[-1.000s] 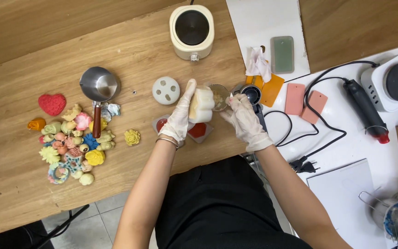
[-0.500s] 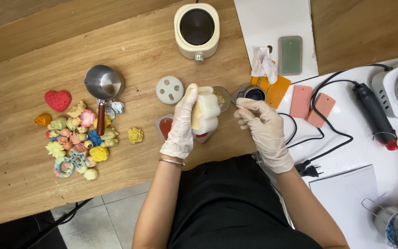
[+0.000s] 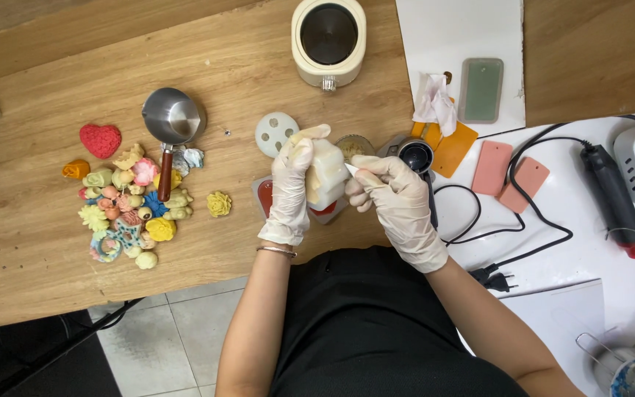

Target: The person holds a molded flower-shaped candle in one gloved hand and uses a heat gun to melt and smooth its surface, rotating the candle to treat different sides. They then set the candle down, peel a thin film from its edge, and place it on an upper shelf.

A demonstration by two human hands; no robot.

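Both hands gloved in thin white. My left hand (image 3: 292,187) wraps a pale cream mould block (image 3: 328,175), fingers curled over its far side, thumb side near; the block is lifted off the worktop (image 3: 244,66), held above a red dish (image 3: 266,197) at the near edge. My right hand (image 3: 395,197) sits just right of the block, fingers drawn together, pinching a thin whitish piece at the block's right edge; whether that piece is a tool or part of the mould, I cannot tell.

Left on the worktop: a heap of small coloured shapes (image 3: 130,206), flowers and shells, with a red heart (image 3: 101,139) at its far left. A small steel pan (image 3: 173,117) with a wooden handle lies across the heap's far side. A round pale disc with holes (image 3: 276,132) sits just left of my left hand. Far centre: a cream melting pot (image 3: 328,37). Right: two pink tags (image 3: 510,173), a black corded tool (image 3: 613,198), an orange card (image 3: 456,151).
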